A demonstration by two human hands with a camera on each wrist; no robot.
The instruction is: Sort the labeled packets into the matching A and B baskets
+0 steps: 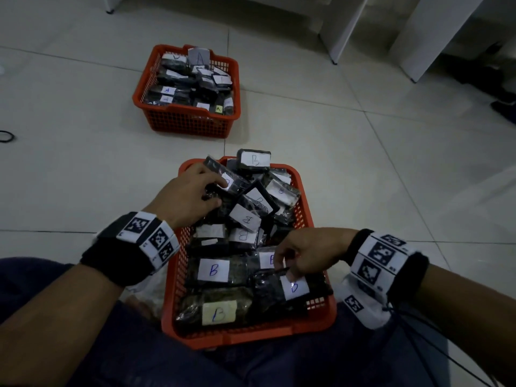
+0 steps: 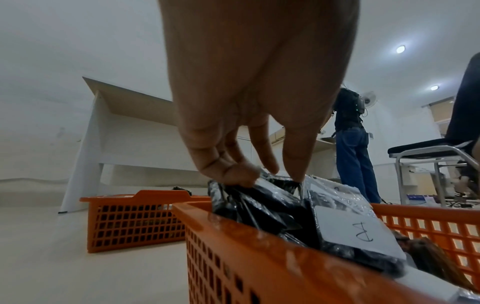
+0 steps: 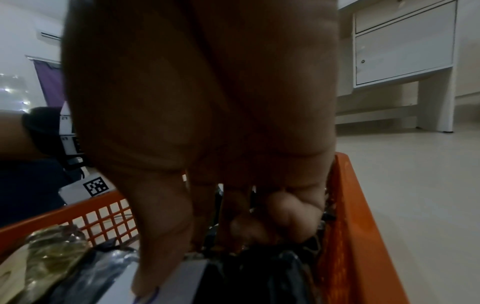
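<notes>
The near orange basket [image 1: 251,335] rests on my lap, piled with dark packets that mostly carry white B labels. One packet in its middle [image 1: 245,217] bears a label that reads like an A, also in the left wrist view [image 2: 363,232]. My left hand [image 1: 212,191] is at the pile's far left, and its fingertips [image 2: 259,174] pinch a dark packet [image 2: 249,203]. Over the near right corner, my right hand [image 1: 284,265] pinches the top edge of a B-labelled packet [image 1: 294,287]; its thumb [image 3: 155,267] lies on the white label. The far orange basket [image 1: 190,121] holds A-labelled packets.
Pale floor tiles lie between the two baskets. White furniture legs [image 1: 335,37] stand at the back, and dark things [image 1: 502,101] lie at the far right. A black loop [image 1: 5,136] lies on the floor at left. A standing person [image 2: 355,144] and a chair [image 2: 428,148] appear beyond.
</notes>
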